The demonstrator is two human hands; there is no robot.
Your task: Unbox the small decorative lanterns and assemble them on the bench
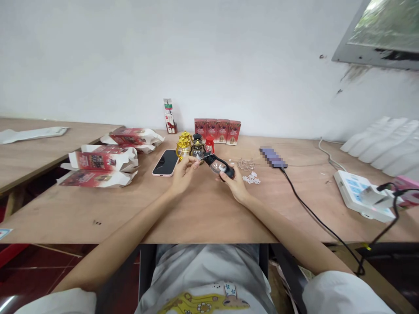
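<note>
"How many lanterns?"
"One black lantern, between my hands. Beyond my grip: two gold lanterns, two dark lanterns, one red lantern, four red boxes."
"Pointing where?"
"Top towards my left hand, which pinches a thin wire there; long axis slanting down to my right hand, clasped round its base."

Small wkshp, wood bench, pkg boxes, lanterns

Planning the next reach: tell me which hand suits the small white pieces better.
Right, probably: the white pieces lie just beside the right hand, though it grips one end of the black lantern; the left hand is at the other.
</note>
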